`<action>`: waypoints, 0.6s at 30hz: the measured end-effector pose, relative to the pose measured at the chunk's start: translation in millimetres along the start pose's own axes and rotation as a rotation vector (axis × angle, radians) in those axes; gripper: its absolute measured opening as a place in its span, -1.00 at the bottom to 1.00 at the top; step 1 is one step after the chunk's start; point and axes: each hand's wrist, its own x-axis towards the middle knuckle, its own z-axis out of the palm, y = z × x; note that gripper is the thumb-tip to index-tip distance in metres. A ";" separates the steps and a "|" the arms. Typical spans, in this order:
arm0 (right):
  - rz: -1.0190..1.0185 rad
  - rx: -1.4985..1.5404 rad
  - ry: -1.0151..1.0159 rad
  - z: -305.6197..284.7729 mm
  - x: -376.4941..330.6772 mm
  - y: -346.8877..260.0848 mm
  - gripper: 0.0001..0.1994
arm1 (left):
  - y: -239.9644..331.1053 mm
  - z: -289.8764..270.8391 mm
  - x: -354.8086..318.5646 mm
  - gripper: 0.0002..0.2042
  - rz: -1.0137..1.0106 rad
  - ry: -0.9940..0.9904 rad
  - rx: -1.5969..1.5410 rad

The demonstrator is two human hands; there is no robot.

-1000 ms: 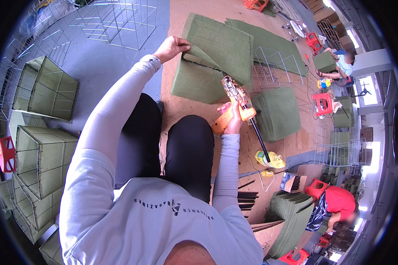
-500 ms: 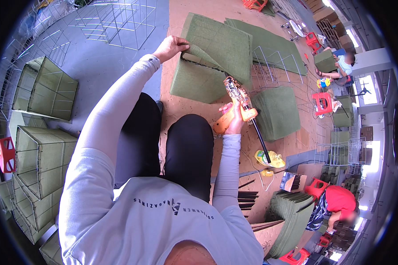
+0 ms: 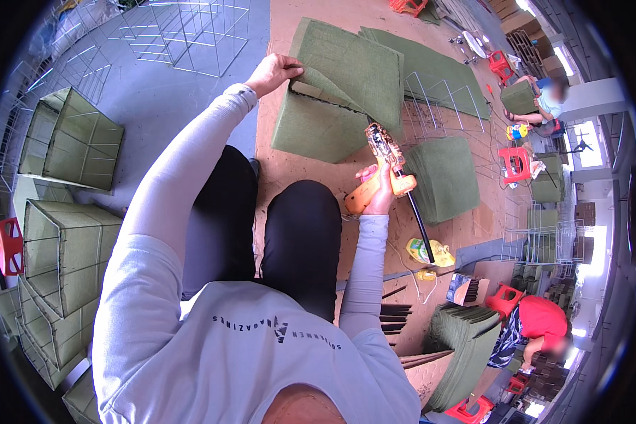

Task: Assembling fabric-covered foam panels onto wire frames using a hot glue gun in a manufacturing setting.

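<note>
A green felt-covered box [image 3: 316,132] lies in front of my knees. My left hand [image 3: 274,74] pinches the corner of its green felt flap [image 3: 323,83] and holds it folded back from the box's edge, where a dark line of glue shows. My right hand [image 3: 381,192] is wrapped round the handle of an orange hot glue gun [image 3: 361,196]. Its stained front end points at the right end of that edge, near where the flap meets the box. A long black glue stick [image 3: 422,230] sticks out of the gun's back.
Stacked green felt sheets [image 3: 443,180] and a wire frame [image 3: 442,106] lie to the right. A yellow bottle [image 3: 431,252] stands behind the gun. Felt-lined wire boxes [image 3: 71,141] are piled at left. Two people work at far right, near red stools [image 3: 516,165].
The glue gun in my right hand has moved slightly right, along the box edge. My left hand still holds the flap and has barely moved.
</note>
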 end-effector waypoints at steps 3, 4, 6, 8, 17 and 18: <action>-0.018 -0.020 0.054 0.0 -0.1 -1.3 -0.69 | -0.4 0.3 -0.3 -0.82 0.000 0.009 -0.003; -0.017 -0.021 0.053 -1.0 0.2 -1.6 -0.69 | -1.5 0.2 0.1 -0.82 0.004 0.010 -0.011; -0.028 -0.040 0.035 -2.6 0.9 -3.1 -0.69 | -3.7 -1.1 1.2 -0.80 0.006 0.002 -0.012; -0.030 -0.041 0.044 -2.0 0.6 -2.7 -0.69 | -5.9 -1.6 1.8 -0.79 0.007 -0.006 -0.013; -0.043 -0.044 0.062 -7.4 0.4 -3.5 -0.68 | -9.4 0.4 3.7 -0.79 0.008 0.002 0.003; -0.043 -0.048 0.058 -7.7 0.5 -3.7 -0.67 | -10.1 0.3 4.2 -0.79 0.005 0.003 0.001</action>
